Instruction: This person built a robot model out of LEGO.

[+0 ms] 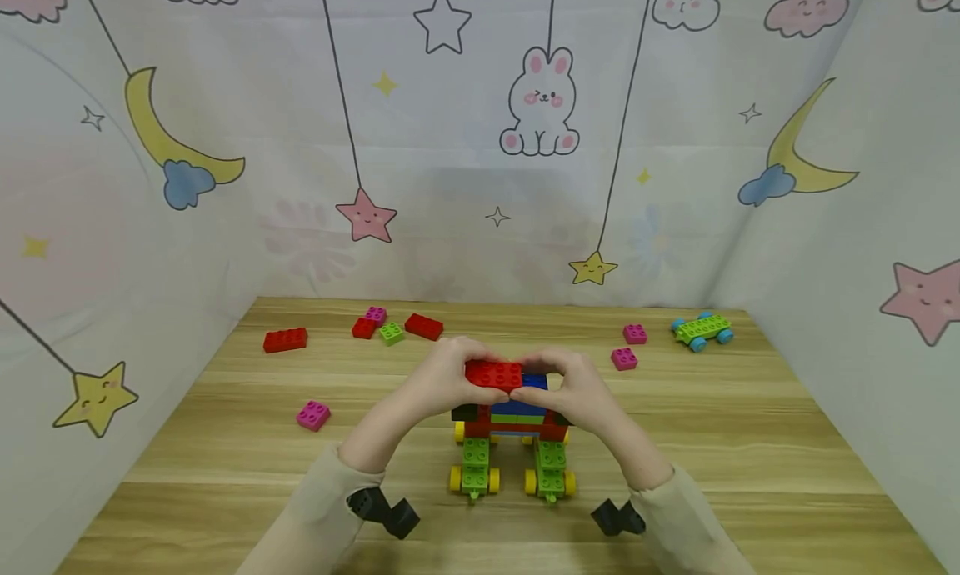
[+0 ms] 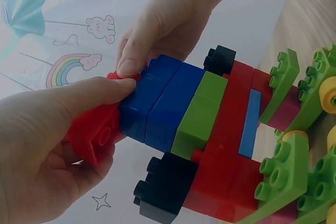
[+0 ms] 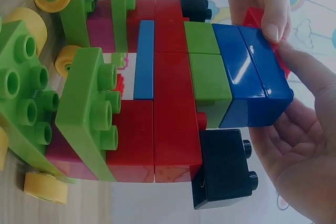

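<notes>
My left hand (image 1: pixel 448 381) grips a red brick (image 1: pixel 492 375) by its left end, thumb in front and fingers behind. At the brick's other end, my right hand (image 1: pixel 579 389) pinches with thumb and fingers. The red brick is tilted on top of two stacked blue bricks (image 2: pixel 163 103); whether it is fully pressed on cannot be told. Beneath the blue are lime green bricks (image 3: pixel 210 74) and red bricks (image 3: pixel 176 114). Black bricks (image 2: pixel 165 187) stick out at both sides. The build stands on green wheeled bases (image 1: pixel 476 467) with yellow wheels (image 1: pixel 530 481).
Red bricks (image 1: pixel 285 340), a lime brick (image 1: pixel 392 333) and a pink brick (image 1: pixel 312 415) lie to the left on the wooden table (image 1: pixel 225 508). Two more pink bricks (image 1: pixel 624 358) and a green car base (image 1: pixel 702 331) with blue wheels are at the back right. A printed curtain (image 1: pixel 465 250) hangs behind.
</notes>
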`<control>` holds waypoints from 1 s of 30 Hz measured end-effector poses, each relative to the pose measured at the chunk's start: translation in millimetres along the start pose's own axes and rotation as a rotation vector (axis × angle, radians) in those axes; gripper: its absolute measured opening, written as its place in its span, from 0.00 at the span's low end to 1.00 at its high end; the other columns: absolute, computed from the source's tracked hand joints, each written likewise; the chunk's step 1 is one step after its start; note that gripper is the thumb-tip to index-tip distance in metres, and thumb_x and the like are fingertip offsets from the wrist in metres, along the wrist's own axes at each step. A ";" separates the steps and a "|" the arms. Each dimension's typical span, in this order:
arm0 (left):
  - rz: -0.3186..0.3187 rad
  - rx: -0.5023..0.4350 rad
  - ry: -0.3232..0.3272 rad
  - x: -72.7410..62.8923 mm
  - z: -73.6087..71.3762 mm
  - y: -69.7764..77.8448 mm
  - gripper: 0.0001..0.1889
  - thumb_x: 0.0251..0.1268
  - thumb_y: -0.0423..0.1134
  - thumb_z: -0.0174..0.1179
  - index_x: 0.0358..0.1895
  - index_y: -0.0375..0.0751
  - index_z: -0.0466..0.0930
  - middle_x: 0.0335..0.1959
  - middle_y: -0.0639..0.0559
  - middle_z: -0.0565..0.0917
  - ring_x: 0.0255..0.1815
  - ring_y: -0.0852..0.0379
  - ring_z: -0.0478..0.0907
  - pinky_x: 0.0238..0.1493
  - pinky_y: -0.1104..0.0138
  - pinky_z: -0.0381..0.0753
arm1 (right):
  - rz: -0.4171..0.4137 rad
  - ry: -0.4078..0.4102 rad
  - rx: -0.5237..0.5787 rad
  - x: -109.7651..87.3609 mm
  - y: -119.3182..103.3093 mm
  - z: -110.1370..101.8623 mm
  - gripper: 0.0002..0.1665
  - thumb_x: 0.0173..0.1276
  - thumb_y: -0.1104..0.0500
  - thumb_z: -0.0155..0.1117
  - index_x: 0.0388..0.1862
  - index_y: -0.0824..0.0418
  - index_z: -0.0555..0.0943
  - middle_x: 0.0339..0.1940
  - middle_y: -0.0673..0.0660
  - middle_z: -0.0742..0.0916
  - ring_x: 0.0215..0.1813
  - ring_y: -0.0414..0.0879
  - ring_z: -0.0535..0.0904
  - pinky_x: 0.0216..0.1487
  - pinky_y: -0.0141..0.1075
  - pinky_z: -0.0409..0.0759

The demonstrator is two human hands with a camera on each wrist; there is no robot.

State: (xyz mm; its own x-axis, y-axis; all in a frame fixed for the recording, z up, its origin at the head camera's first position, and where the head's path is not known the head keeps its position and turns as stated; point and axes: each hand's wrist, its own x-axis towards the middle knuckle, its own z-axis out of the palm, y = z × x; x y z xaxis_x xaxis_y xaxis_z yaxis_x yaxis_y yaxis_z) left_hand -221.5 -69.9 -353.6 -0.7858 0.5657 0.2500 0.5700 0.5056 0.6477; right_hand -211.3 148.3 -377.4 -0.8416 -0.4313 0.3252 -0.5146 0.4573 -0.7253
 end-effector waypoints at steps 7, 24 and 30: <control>-0.008 0.004 0.017 -0.4 2.3 -2.1 0.18 0.53 0.40 0.74 0.47 0.36 0.86 0.42 0.45 0.87 0.39 0.55 0.76 0.33 0.74 0.78 | 0.000 0.001 0.001 0.1 0.6 0.2 0.19 0.61 0.58 0.73 0.49 0.64 0.84 0.46 0.59 0.88 0.50 0.53 0.85 0.53 0.47 0.83; 0.009 -0.003 0.049 -3.3 5.4 -4.6 0.19 0.53 0.40 0.74 0.48 0.37 0.86 0.43 0.46 0.87 0.40 0.55 0.76 0.34 0.74 0.77 | -0.020 0.015 0.016 0.4 2.1 1.6 0.17 0.60 0.60 0.73 0.48 0.64 0.85 0.45 0.59 0.89 0.48 0.52 0.85 0.53 0.42 0.82; 0.027 0.005 0.059 -3.7 6.8 -8.9 0.19 0.52 0.40 0.74 0.48 0.37 0.86 0.43 0.46 0.87 0.40 0.54 0.76 0.35 0.73 0.77 | -0.017 0.013 0.025 0.7 3.0 1.8 0.17 0.60 0.60 0.74 0.48 0.64 0.85 0.44 0.58 0.89 0.48 0.52 0.85 0.53 0.43 0.82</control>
State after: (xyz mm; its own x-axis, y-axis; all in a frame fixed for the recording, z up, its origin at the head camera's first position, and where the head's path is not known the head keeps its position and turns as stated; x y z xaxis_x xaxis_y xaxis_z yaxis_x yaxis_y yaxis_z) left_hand -222.0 -72.1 -365.2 -0.7829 0.5399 0.3090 0.5920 0.4939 0.6369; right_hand -213.1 148.0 -380.5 -0.8347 -0.4290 0.3453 -0.5250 0.4302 -0.7344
